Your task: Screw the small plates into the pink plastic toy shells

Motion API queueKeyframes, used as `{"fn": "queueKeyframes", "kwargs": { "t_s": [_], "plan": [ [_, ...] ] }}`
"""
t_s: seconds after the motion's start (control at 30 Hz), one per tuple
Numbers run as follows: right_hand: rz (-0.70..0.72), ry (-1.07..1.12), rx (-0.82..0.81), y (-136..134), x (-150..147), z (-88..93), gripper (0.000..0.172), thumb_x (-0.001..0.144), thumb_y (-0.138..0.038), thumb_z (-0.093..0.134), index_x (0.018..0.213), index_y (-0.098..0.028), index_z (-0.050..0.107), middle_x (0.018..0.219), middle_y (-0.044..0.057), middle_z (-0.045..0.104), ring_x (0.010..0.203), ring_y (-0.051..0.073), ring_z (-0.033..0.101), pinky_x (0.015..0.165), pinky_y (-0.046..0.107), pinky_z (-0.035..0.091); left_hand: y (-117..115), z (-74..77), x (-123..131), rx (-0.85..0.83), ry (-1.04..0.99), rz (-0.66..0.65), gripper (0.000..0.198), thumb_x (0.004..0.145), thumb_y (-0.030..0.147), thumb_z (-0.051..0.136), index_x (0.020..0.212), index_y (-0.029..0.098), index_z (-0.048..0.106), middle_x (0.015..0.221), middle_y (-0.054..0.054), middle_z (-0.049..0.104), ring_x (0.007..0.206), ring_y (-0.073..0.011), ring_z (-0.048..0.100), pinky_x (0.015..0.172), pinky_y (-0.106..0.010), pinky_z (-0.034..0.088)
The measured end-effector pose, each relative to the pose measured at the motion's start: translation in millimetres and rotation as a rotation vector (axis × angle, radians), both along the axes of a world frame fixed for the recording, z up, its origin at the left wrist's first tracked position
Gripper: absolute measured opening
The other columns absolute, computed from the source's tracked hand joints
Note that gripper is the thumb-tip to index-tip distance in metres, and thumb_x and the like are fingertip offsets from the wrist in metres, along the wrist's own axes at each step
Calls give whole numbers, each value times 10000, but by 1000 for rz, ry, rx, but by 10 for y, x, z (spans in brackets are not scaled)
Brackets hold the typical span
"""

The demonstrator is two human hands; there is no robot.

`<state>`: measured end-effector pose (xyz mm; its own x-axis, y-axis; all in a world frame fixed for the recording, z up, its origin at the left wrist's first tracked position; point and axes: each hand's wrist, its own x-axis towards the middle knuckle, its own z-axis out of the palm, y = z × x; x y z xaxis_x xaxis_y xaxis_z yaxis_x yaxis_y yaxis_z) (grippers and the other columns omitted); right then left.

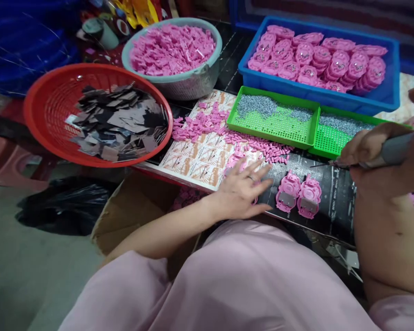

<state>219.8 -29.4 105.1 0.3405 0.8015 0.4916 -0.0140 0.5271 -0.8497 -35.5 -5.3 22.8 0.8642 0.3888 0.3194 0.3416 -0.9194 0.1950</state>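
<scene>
My left hand (243,189) lies with spread fingers over pink plastic casings (234,163) at the table's front edge, partly covering them. My right hand (372,147) is wrapped round a grey electric screwdriver (396,148), whose thin bit (319,165) points left. Below the bit, two pink casings, a left one (288,193) and a right one (309,197), lie side by side, each with a grey plate in it. Small pink pegs (262,143) are scattered behind my left hand, beside larger loose pink parts (207,122).
Green trays (272,131) of small screws stand behind the casings. Further back is a blue bin (396,87) of stacked pink casings. A red basket (37,133) of dark flat plates sits at the left, near a grey basin (214,76) of pink parts. A cardboard box (113,216) stands below.
</scene>
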Motion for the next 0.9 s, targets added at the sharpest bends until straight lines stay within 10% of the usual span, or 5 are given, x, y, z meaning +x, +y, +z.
{"fn": "queueKeyframes", "kwargs": {
  "t_s": [0.27,0.9],
  "plan": [
    [-235,-16,188,514,-124,16,167,801,-363,624,915,-250,580,451,-79,406,335,113,429,311,297,340,-224,-224,943,27,77,-283,744,850,688,477,1388,173,481,1503,-147,377,1408,-354,299,1141,-550,222],
    [-181,-130,-143,1118,-108,-386,393,776,-648,580,1021,-368,455,427,-84,400,395,133,393,448,352,369,108,-175,631,-13,138,-254,758,863,685,453,1410,160,444,1526,-152,337,1419,-342,289,1154,-559,207]
  ]
}}
